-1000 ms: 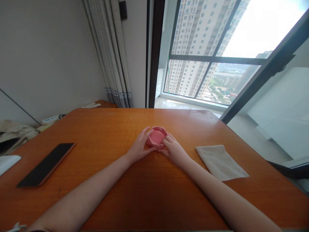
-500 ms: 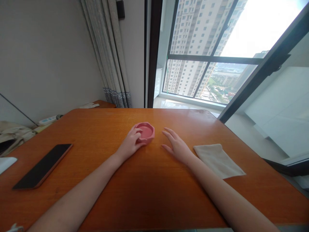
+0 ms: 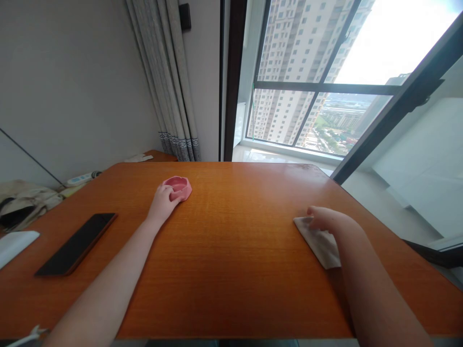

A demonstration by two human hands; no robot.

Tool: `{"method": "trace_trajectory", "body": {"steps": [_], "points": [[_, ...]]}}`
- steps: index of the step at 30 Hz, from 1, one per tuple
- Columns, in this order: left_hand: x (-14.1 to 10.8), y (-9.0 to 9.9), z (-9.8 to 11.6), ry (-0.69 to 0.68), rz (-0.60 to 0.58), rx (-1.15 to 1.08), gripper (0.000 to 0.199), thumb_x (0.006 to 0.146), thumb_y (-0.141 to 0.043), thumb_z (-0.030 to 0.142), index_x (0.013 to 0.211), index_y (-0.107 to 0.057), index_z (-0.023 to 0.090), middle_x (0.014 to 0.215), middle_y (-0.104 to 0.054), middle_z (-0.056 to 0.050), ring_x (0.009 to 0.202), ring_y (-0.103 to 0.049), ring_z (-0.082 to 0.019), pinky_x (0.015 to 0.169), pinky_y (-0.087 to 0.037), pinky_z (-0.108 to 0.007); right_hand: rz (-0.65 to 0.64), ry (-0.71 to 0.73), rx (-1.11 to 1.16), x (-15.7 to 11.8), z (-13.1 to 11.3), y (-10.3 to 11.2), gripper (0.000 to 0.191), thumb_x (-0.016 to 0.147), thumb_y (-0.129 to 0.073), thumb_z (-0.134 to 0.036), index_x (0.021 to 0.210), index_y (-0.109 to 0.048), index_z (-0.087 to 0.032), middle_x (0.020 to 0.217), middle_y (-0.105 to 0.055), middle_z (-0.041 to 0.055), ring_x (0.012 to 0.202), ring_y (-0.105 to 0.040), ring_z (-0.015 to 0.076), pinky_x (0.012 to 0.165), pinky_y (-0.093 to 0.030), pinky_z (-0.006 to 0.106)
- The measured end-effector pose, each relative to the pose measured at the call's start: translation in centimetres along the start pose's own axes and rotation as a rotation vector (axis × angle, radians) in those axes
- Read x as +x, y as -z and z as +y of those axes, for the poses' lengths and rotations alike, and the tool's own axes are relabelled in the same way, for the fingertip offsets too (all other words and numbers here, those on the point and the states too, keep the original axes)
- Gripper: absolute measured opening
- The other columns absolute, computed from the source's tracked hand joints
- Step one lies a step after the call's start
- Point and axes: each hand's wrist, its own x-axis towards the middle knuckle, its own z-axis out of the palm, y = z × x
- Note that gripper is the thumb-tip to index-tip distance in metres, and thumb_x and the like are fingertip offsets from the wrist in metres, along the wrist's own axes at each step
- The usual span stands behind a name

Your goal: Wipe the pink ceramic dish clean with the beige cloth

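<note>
My left hand [image 3: 161, 206] is closed on a small pink ashtray [image 3: 183, 189] with a faceted rim, towards the left of the wooden table. Its thumb lies along the near side and its fingers reach over the rim into the bowl. At the right, my right hand [image 3: 334, 222] bends downward over a light grey cloth [image 3: 323, 248]. Its fingers are curled at the cloth's far edge and look closed on it, though the fingertips are partly hidden. My forearm covers the cloth's right part.
A black flat slab with a reddish edge [image 3: 77, 245] lies on the left of the table [image 3: 231, 270]. Beyond it are a white object [image 3: 16, 245], a power strip [image 3: 81, 179] and a bundled fabric. A curtain and a large window stand behind.
My left hand has shifted the ashtray leftward across the table. My right hand has moved from the middle, where it was open and apart, rightward onto the cloth, its fingers now bent down.
</note>
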Motion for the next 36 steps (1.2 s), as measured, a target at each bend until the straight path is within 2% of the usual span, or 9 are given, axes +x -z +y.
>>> {"method": "trace_trajectory", "body": {"steps": [3, 6, 9, 12, 14, 17, 21, 28, 36], "points": [[0.0, -0.1, -0.2, 0.044, -0.014, -0.015, 0.027, 0.072, -0.063, 0.042, 0.069, -0.052, 0.018, 0.1, -0.057, -0.01, 0.106, -0.051, -0.028, 0.092, -0.043, -0.043, -0.232, -0.052, 0.104, 0.0, -0.2, -0.1, 0.046, 0.069, -0.062, -0.015, 0.114, -0.053, -0.013, 0.072, -0.064, 0.006, 0.061, -0.063, 0.0193, 0.052, -0.046, 0.027], [-0.2, 0.1, 0.2, 0.081, -0.001, 0.006, 0.027, 0.072, -0.063, 0.043, 0.076, -0.055, 0.017, 0.114, -0.055, -0.013, 0.115, -0.047, -0.031, 0.096, -0.039, -0.047, -0.254, 0.072, 0.136, 0.5, -1.2, -0.7, 0.037, 0.07, -0.062, -0.017, 0.107, -0.056, -0.015, 0.068, -0.063, 0.0033, 0.059, -0.062, 0.0174, 0.053, -0.044, 0.025], [-0.7, 0.4, 2.4, 0.055, 0.157, 0.048, 0.035, 0.077, -0.059, 0.039, 0.104, -0.052, 0.018, 0.136, -0.04, -0.015, 0.129, -0.034, -0.034, 0.104, -0.024, -0.059, -0.118, 0.21, 0.141, 0.3, -3.7, -1.9, 0.023, 0.073, -0.062, -0.025, 0.095, -0.06, -0.018, 0.072, -0.065, 0.0024, 0.059, -0.061, 0.0159, 0.056, -0.042, 0.026], [-2.0, 0.1, 6.8, -0.195, 0.217, -0.047, 0.031, 0.084, -0.048, 0.027, 0.114, -0.046, 0.021, 0.133, -0.045, -0.012, 0.128, -0.038, -0.026, 0.108, -0.025, -0.052, 0.196, 0.349, 0.2, -1.1, -8.3, -4.0, 0.015, 0.073, -0.063, -0.03, 0.084, -0.06, -0.02, 0.077, -0.066, 0.0043, 0.071, -0.062, 0.0183, 0.061, -0.041, 0.026], [-3.3, -0.6, 10.2, -0.448, 0.072, -0.156, 0.026, 0.086, -0.044, 0.022, 0.111, -0.049, 0.022, 0.123, -0.053, -0.01, 0.118, -0.047, -0.021, 0.102, -0.036, -0.042, 0.338, 0.444, 0.392, -2.1, -11.4, -5.6, 0.011, 0.08, -0.055, -0.031, 0.083, -0.057, -0.02, 0.072, -0.065, 0.0037, 0.071, -0.061, 0.0177, 0.062, -0.042, 0.027], [-5.6, -1.9, 14.5, -0.76, -0.245, -0.227, 0.022, 0.086, -0.044, 0.024, 0.105, -0.055, 0.02, 0.11, -0.061, -0.008, 0.103, -0.056, -0.019, 0.09, -0.045, -0.033, 0.313, 0.67, 0.87, -2.7, -14.1, -7.3, 0.02, 0.085, -0.044, -0.028, 0.104, -0.047, -0.022, 0.085, -0.065, 0.0022, 0.071, -0.062, 0.0141, 0.065, -0.048, 0.027], [-7.5, -2.9, 16.9, -0.731, -0.512, -0.226, 0.034, 0.086, -0.047, 0.035, 0.117, -0.055, 0.021, 0.124, -0.054, -0.011, 0.113, -0.051, -0.023, 0.097, -0.042, -0.037, 0.506, 0.794, 1.063, -0.5, -12.7, -7.4, 0.03, 0.085, -0.043, -0.026, 0.115, -0.042, -0.022, 0.101, -0.06, 0.0065, 0.094, -0.059, 0.0153, 0.083, -0.049, 0.032], [-6.9, -1.0, 13.6, -0.622, -0.692, -0.251, 0.034, 0.083, -0.053, 0.04, 0.115, -0.056, 0.026, 0.135, -0.047, -0.008, 0.125, -0.042, -0.024, 0.103, -0.035, -0.039, 0.538, 0.603, 0.887, 4.3, -9.8, -8.5, 0.027, 0.078, -0.045, -0.02, 0.105, -0.051, -0.016, 0.102, -0.059, 0.0086, 0.087, -0.058, 0.0165, 0.084, -0.049, 0.036], [-7.1, 5.0, 1.3, -0.24, -0.502, -0.014, 0.029, 0.085, -0.043, 0.045, 0.08, -0.057, 0.02, 0.097, -0.06, -0.006, 0.092, -0.055, -0.021, 0.087, -0.044, -0.033, 0.576, 0.668, 0.504, 2.7, -11.4, -8.7, 0.027, 0.084, -0.048, -0.028, 0.109, -0.054, -0.019, 0.111, -0.057, 0.0092, 0.107, -0.051, 0.0219, 0.096, -0.039, 0.042]]}}
